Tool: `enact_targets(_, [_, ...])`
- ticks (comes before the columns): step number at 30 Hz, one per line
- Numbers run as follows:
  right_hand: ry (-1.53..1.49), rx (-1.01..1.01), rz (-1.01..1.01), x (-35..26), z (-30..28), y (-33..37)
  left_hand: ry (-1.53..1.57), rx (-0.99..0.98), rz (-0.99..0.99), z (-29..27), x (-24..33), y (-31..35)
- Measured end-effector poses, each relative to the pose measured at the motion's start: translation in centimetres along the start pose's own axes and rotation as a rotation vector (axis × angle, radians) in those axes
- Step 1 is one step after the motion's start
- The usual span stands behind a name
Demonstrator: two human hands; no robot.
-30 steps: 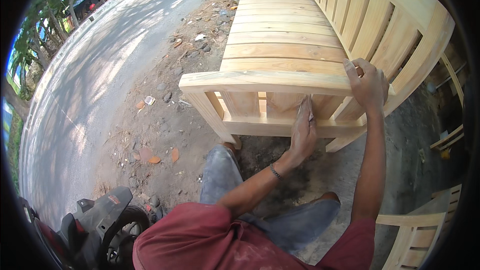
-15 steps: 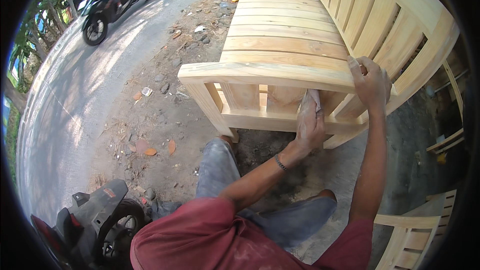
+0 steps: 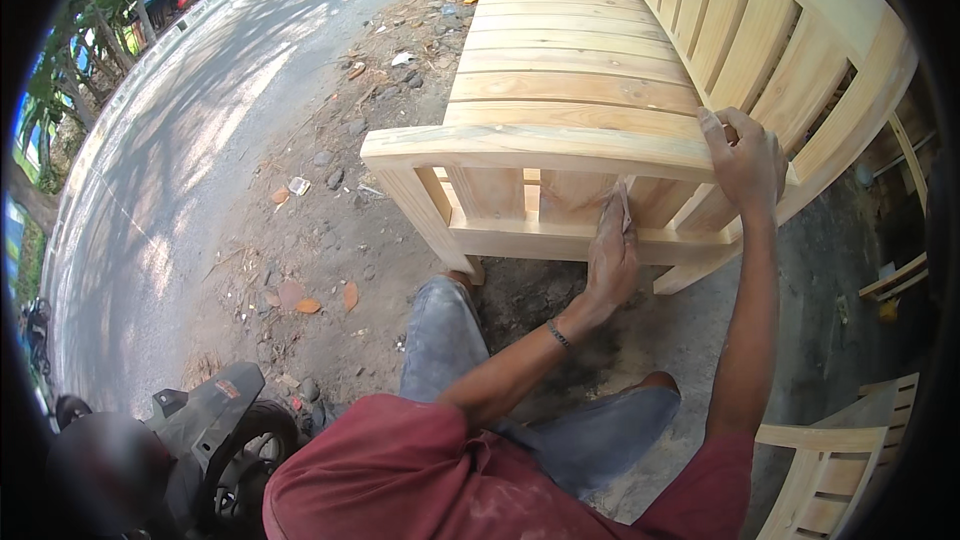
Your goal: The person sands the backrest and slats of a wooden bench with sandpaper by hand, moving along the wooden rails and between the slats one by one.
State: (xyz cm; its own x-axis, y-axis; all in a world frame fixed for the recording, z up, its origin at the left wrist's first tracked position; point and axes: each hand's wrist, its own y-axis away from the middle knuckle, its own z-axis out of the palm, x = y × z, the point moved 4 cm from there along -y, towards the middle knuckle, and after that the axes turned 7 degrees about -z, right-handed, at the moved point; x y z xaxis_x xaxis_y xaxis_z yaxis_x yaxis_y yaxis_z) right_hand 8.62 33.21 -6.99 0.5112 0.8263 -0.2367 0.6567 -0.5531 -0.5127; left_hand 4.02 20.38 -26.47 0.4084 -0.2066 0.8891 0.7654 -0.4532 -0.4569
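A pale, unpainted wooden bench (image 3: 570, 90) stands in front of me, its slatted end toward me. Under the armrest (image 3: 530, 145), my left hand (image 3: 612, 258) is closed on a folded piece of sandpaper (image 3: 627, 208). The sandpaper lies against the edge of an upright slat (image 3: 577, 198), beside the gap to its right. Pale dust coats the fingers. My right hand (image 3: 748, 168) grips the armrest at its right end, where it meets the backrest (image 3: 770, 50); the thumb is on top and some fingers are hidden.
A parked motorbike (image 3: 235, 430) is close at the lower left. Stony ground with dry leaves (image 3: 307, 306) separates the bench from a paved road (image 3: 190, 160). Another slatted wooden piece (image 3: 830, 470) stands at the lower right. My bent knees (image 3: 440, 330) are near the bench leg.
My left hand has shifted slightly left and down along the slat with the sandpaper. The right hand keeps its hold on the armrest. A motorbike on the road has gone from the upper left.
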Motion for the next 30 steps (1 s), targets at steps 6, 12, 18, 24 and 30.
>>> enact_targets(6, [0.04,-0.023,-0.002,0.2,-0.1,0.1,0.04,-0.039,-0.001,0.1,2.1,-1.6])
enact_targets(12, [-0.001,0.002,-0.012,0.1,0.0,0.2,0.032,-0.042,-0.119,0.3,1.3,-1.2])
enact_targets(18, [0.004,0.015,-0.028,-0.2,-0.2,-0.3,-0.014,0.064,0.038,0.7,1.2,-1.2])
enact_targets(24, [0.027,0.045,-0.052,0.7,0.2,0.0,-0.106,-0.108,-0.27,0.5,0.1,-0.9])
enact_targets(30, [0.01,0.055,-0.045,0.3,0.2,-0.1,-0.075,0.102,-0.174,2.5,-1.8,-1.2])
